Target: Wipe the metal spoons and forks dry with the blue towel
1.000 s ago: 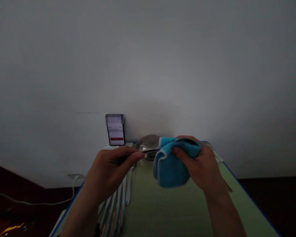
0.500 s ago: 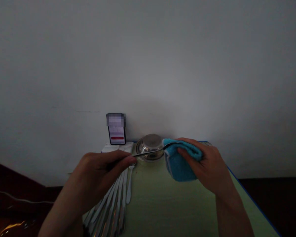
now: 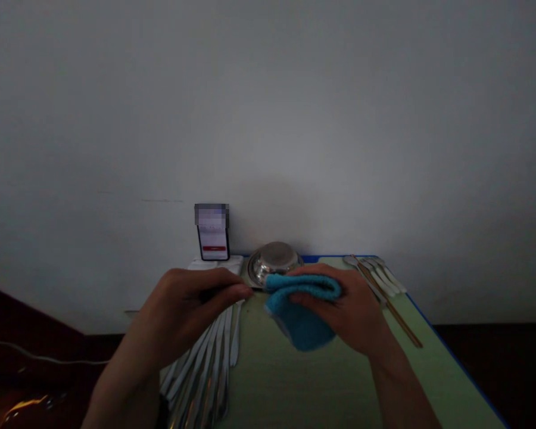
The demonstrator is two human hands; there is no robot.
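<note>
My left hand point(image 3: 185, 310) pinches the handle of a metal utensil point(image 3: 254, 288), fingers closed on it; only a short piece of the handle shows. My right hand point(image 3: 348, 310) grips a folded blue cloth point(image 3: 300, 316) wrapped over the utensil's far end, which is hidden inside. The two hands are close together above a green table point(image 3: 295, 381). Below my left hand several metal utensils point(image 3: 208, 369) lie side by side on the table.
A steel bowl point(image 3: 274, 262) sits at the table's far edge by the wall. A phone point(image 3: 213, 235) stands upright to its left on a white block. More spoons and chopsticks point(image 3: 382, 283) lie at the far right. A cable runs along the floor at left.
My right hand slid the cloth leftward along the utensil toward my left hand, covering most of the bare handle. The cutlery at far right has come into view.
</note>
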